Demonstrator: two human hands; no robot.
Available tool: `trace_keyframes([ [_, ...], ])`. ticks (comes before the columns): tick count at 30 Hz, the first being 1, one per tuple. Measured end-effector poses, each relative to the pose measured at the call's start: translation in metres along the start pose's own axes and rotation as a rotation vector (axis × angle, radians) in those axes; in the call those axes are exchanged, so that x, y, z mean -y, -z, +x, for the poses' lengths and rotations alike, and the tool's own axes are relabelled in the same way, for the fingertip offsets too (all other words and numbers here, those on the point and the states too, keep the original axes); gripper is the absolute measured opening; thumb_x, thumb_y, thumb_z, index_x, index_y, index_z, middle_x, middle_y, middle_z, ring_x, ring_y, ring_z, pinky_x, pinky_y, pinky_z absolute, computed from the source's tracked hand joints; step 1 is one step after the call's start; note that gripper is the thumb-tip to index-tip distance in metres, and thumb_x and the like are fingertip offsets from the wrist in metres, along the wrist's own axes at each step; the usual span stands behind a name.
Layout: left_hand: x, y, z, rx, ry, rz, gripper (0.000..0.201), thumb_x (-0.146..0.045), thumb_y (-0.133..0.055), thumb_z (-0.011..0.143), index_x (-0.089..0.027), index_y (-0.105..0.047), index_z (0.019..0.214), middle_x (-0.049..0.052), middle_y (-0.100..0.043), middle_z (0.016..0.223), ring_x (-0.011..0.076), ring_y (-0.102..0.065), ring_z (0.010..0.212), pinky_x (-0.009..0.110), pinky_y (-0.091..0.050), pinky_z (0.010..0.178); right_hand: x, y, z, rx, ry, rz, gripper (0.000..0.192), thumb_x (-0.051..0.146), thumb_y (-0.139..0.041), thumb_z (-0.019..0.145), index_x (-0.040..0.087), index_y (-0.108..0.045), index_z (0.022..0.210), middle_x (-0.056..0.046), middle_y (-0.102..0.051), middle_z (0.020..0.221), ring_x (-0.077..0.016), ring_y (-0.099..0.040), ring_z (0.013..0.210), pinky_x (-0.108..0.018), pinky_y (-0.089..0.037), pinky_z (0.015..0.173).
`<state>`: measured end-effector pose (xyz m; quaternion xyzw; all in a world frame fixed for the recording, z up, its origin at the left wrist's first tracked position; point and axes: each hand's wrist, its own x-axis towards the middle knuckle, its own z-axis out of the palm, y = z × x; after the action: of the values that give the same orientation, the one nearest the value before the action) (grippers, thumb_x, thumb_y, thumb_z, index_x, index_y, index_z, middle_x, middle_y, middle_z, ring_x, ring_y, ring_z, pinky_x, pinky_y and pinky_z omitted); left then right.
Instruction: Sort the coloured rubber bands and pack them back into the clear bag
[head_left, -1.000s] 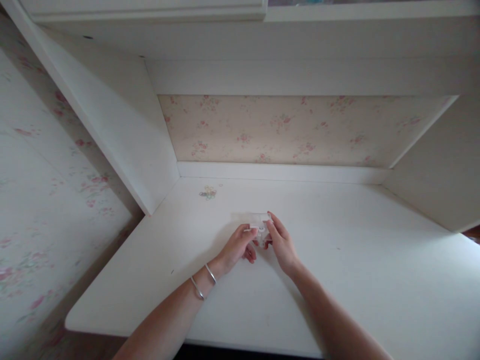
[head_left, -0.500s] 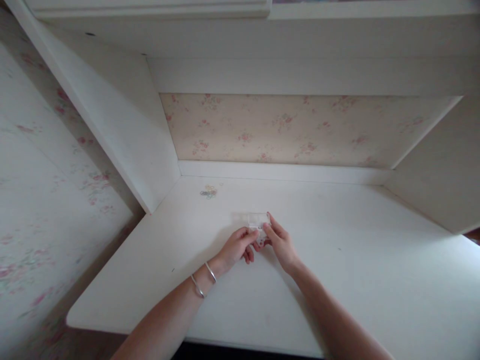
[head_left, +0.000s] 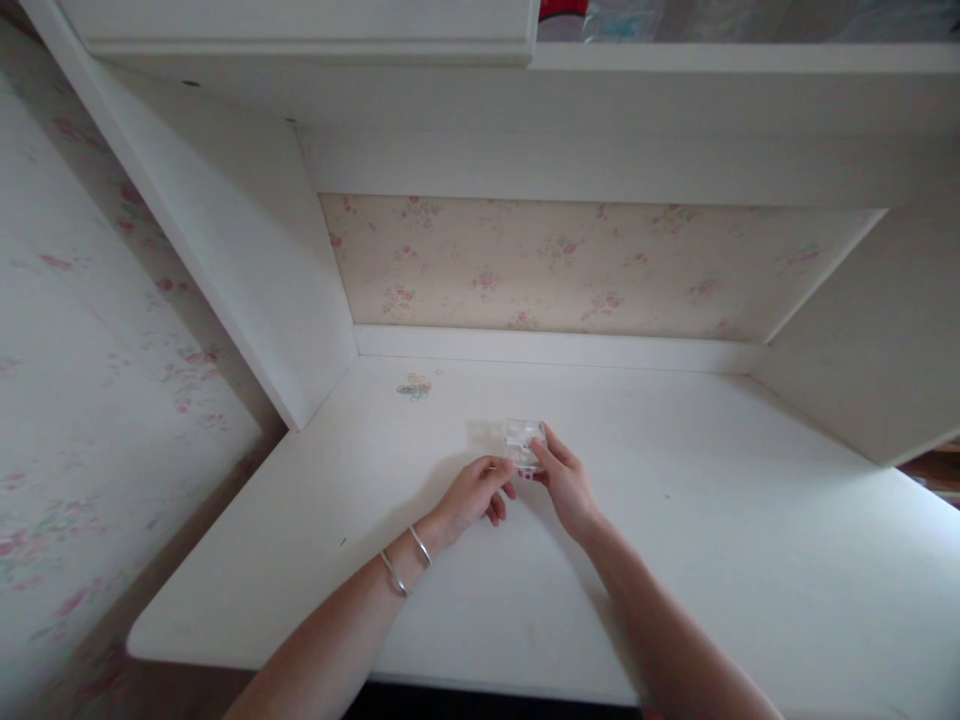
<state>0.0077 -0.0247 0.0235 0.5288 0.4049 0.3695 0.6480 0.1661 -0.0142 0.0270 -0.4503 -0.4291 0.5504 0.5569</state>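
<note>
A small clear plastic box [head_left: 523,442] stands on the white desk [head_left: 712,540] near its middle. My right hand [head_left: 566,485] grips the box from the right, fingers on its near side. My left hand [head_left: 472,495] hovers just left of the box with fingers curled, fingertips close to it; whether it touches the box I cannot tell. Two thin silver bangles [head_left: 405,562] circle my left wrist.
A small heap of coloured rubber bands [head_left: 414,386] lies at the desk's back left. White side panels [head_left: 247,250] and an upper shelf [head_left: 675,60] enclose the desk. Floral wallpaper [head_left: 570,265] covers the back wall. A red item [head_left: 562,8] shows on the shelf.
My left hand has drawn slightly back from the box while the right hand keeps hold. The view has tilted up a little, showing the shelf above.
</note>
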Motion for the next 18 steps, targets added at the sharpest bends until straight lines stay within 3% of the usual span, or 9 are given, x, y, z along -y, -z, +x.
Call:
trace_keyframes([
  [3, 0.001, 0.0, -0.001, -0.015, 0.021, -0.011, 0.044, -0.057, -0.05, 0.08, -0.016, -0.049, 0.096, 0.001, -0.059, 0.078, 0.0065, -0.051, 0.044, 0.018, -0.039, 0.038, 0.007, 0.022, 0.014, -0.096, -0.015, -0.025, 0.051, 0.049, -0.062, 0.076, 0.019, -0.057, 0.116, -0.002, -0.062, 0.079, -0.0085, -0.051, 0.052, -0.017, -0.037, 0.041],
  [5, 0.002, 0.0, -0.001, -0.01, 0.032, -0.011, 0.041, -0.054, -0.05, 0.081, -0.016, -0.049, 0.096, 0.001, -0.058, 0.077, 0.0067, -0.051, 0.045, 0.018, -0.039, 0.039, 0.015, 0.046, 0.025, -0.171, -0.027, -0.053, 0.046, 0.047, -0.063, 0.075, 0.016, -0.06, 0.109, -0.003, -0.061, 0.075, -0.0084, -0.05, 0.048, -0.018, -0.037, 0.038],
  [13, 0.006, 0.0, 0.003, 0.009, -0.004, 0.031, 0.032, -0.046, -0.052, 0.082, -0.015, -0.052, 0.092, 0.0, -0.054, 0.081, 0.0052, -0.05, 0.048, 0.018, -0.038, 0.041, 0.046, 0.185, 0.052, -0.639, -0.104, -0.298, 0.027, 0.029, -0.058, 0.078, 0.019, -0.06, 0.103, -0.004, -0.063, 0.081, -0.0085, -0.055, 0.045, -0.021, -0.048, 0.043],
  [18, 0.01, -0.001, 0.005, -0.014, 0.008, 0.063, 0.031, -0.044, -0.053, 0.081, -0.016, -0.053, 0.093, 0.001, -0.054, 0.083, 0.0055, -0.051, 0.05, 0.018, -0.039, 0.042, 0.049, 0.242, 0.043, -0.831, -0.181, -0.398, 0.033, 0.026, -0.059, 0.076, 0.018, -0.062, 0.108, -0.01, -0.065, 0.088, -0.01, -0.056, 0.046, -0.023, -0.048, 0.045],
])
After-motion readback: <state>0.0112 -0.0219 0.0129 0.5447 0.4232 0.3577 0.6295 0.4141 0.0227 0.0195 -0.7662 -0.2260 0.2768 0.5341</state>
